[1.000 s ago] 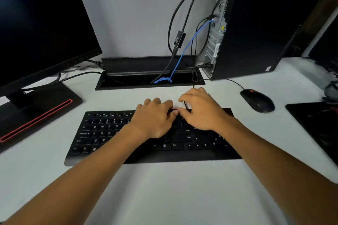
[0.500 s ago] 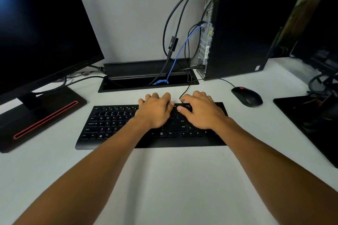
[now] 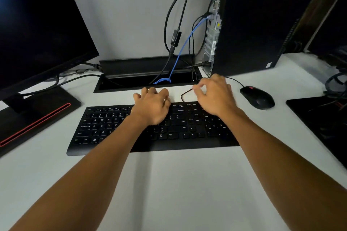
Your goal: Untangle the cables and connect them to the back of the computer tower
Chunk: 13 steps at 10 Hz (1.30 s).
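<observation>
The black computer tower (image 3: 253, 24) stands at the back right, its rear panel (image 3: 212, 33) facing left. A blue cable (image 3: 185, 43) and thick black cables (image 3: 172, 15) are plugged into it and drop into the desk's cable trough (image 3: 146, 82). My left hand (image 3: 152, 107) rests on the far edge of the black keyboard (image 3: 105, 125), fingers bent over it. My right hand (image 3: 214, 95) hovers past the keyboard's right end. Its thumb and fingertips pinch the thin black keyboard cable (image 3: 185, 93), which loops up from the keyboard.
A black mouse (image 3: 257, 97) lies right of my right hand, its wire (image 3: 234, 80) running toward the tower. A large monitor (image 3: 37, 24) on a red-striped base (image 3: 37, 118) fills the left. Another dark stand (image 3: 319, 118) and loose cables sit at the right edge.
My hands have moved apart. The right hand lifted off the keyboard and reached forward to the thin cable near the tower; the left slid to the keyboard's far edge.
</observation>
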{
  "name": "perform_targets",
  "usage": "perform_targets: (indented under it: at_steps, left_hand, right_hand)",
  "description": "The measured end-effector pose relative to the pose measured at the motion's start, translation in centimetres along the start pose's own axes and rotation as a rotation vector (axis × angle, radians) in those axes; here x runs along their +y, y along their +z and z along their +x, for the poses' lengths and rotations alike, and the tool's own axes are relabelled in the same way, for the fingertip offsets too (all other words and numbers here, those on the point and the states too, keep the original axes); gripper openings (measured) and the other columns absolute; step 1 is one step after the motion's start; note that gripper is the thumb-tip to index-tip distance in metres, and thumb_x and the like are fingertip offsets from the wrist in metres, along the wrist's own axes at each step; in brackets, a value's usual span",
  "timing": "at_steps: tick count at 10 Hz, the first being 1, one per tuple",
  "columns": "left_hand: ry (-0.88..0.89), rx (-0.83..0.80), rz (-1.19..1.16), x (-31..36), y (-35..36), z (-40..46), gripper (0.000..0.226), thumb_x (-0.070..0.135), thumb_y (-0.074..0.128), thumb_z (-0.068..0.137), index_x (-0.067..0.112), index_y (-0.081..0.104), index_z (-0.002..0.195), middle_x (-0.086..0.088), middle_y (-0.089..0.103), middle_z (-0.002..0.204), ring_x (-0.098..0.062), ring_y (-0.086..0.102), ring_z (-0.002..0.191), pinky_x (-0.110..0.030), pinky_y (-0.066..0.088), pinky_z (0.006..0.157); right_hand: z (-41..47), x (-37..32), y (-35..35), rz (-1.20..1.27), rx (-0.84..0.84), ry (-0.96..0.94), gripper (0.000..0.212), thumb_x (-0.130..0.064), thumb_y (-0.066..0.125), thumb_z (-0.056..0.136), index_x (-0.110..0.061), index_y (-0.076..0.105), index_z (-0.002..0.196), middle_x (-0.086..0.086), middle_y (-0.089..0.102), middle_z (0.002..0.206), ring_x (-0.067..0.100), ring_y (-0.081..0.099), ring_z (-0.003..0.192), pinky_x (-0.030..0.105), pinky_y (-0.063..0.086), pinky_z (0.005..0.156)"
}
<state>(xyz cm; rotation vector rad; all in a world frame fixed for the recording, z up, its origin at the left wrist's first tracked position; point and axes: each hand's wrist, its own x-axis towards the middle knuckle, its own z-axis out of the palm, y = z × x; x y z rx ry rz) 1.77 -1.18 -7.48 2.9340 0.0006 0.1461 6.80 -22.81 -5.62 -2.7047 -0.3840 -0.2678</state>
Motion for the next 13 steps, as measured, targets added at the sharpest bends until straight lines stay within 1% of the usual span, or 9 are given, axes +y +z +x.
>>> perform_targets:
  at_steps: [1, 2, 5, 7, 8, 9, 11, 12, 13]
  left_hand:
    - [0.004, -0.01, -0.008, -0.2, 0.1, 0.1, 0.025, 0.041, 0.036, 0.102, 0.029, 0.052, 0.117, -0.008, 0.055, 0.117, -0.033, 0.043, 0.116, -0.052, 0.03, 0.098]
    - [0.011, -0.005, -0.018, -0.2, 0.2, 0.1, 0.025, 0.041, 0.036, 0.102, 0.028, 0.051, 0.116, -0.007, 0.056, 0.114, -0.031, 0.045, 0.115, -0.051, 0.031, 0.097]
    - [0.012, 0.024, -0.054, 0.0, 0.0, -0.3, 0.029, 0.041, 0.036, 0.103, 0.024, 0.055, 0.117, -0.007, 0.061, 0.104, -0.036, 0.056, 0.107, -0.047, 0.04, 0.092]
    - [0.026, 0.031, -0.106, 0.1, -0.4, -0.6, 0.027, 0.04, 0.04, 0.103, 0.024, 0.057, 0.115, -0.002, 0.058, 0.097, -0.035, 0.058, 0.102, -0.042, 0.045, 0.087]
    - [0.007, 0.036, -0.11, 0.1, -0.3, -0.6, 0.027, 0.042, 0.04, 0.103, 0.025, 0.057, 0.115, -0.004, 0.061, 0.103, -0.033, 0.058, 0.103, -0.041, 0.045, 0.085]
    - [-0.019, 0.022, -0.102, 0.0, -0.1, -0.4, 0.028, 0.044, 0.04, 0.102, 0.023, 0.058, 0.11, -0.005, 0.06, 0.106, -0.033, 0.058, 0.105, -0.039, 0.041, 0.082]
    - [-0.07, -0.013, -0.093, 0.1, 0.0, 0.2, 0.032, 0.043, 0.04, 0.1, 0.02, 0.062, 0.097, -0.006, 0.061, 0.104, -0.031, 0.056, 0.102, -0.037, 0.041, 0.079]
    - [-0.119, -0.131, -0.11, 0.3, -0.9, 1.3, 0.031, 0.043, 0.044, 0.098, 0.024, 0.053, 0.075, -0.006, 0.061, 0.098, -0.026, 0.053, 0.09, -0.035, 0.04, 0.075]
    - [-0.116, -0.193, -0.186, 0.8, -3.3, 3.8, 0.032, 0.041, 0.049, 0.094, 0.027, 0.047, 0.065, -0.01, 0.062, 0.094, -0.033, 0.06, 0.087, -0.038, 0.05, 0.075]
  right_hand:
    - [0.9, 3.8, -2.1, -0.308, 0.04, 0.24, 0.045, -0.048, 0.052, 0.098, -0.019, 0.058, 0.133, 0.019, 0.048, 0.133, 0.038, 0.043, 0.126, 0.053, 0.037, 0.104]
    - [-0.3, 7.7, -2.7, -0.385, -0.083, 0.371, 0.042, -0.04, 0.047, 0.1, -0.02, 0.055, 0.136, 0.016, 0.05, 0.134, 0.039, 0.046, 0.125, 0.052, 0.036, 0.103]
    - [-4.8, 7.4, -2.0, -0.413, 0.034, 0.326, 0.031, -0.029, 0.049, 0.101, -0.025, 0.062, 0.129, 0.011, 0.058, 0.121, 0.036, 0.052, 0.111, 0.048, 0.039, 0.093]
    - [-5.7, 5.6, -2.8, -0.282, 0.109, 0.223, 0.038, -0.035, 0.053, 0.1, -0.023, 0.062, 0.135, 0.012, 0.058, 0.14, 0.039, 0.046, 0.133, 0.058, 0.021, 0.119]
    - [-4.7, 2.2, -3.2, 0.015, 0.036, -0.053, 0.039, -0.038, 0.056, 0.101, -0.019, 0.064, 0.134, 0.009, 0.061, 0.137, 0.032, 0.051, 0.129, 0.048, 0.041, 0.11]
    - [-3.6, -1.0, -1.6, 0.025, -0.177, -0.183, 0.036, -0.047, 0.057, 0.1, -0.025, 0.065, 0.127, 0.005, 0.062, 0.125, 0.027, 0.05, 0.123, 0.044, 0.044, 0.101]
    - [-1.2, -1.8, 1.2, 0.082, -0.217, -0.127, 0.031, -0.052, 0.062, 0.09, -0.025, 0.053, 0.079, -0.006, 0.052, 0.083, 0.021, 0.054, 0.083, 0.038, 0.047, 0.073]
    - [1.0, -1.8, 0.7, 0.115, -0.361, -0.107, 0.042, -0.051, 0.066, 0.087, -0.018, 0.053, 0.066, -0.004, 0.054, 0.073, 0.022, 0.057, 0.067, 0.039, 0.052, 0.061]
    - [3.0, -3.1, -0.8, 0.067, -0.479, -0.125, 0.033, -0.048, 0.069, 0.084, -0.018, 0.062, 0.072, -0.003, 0.061, 0.078, 0.02, 0.062, 0.07, 0.041, 0.059, 0.067]
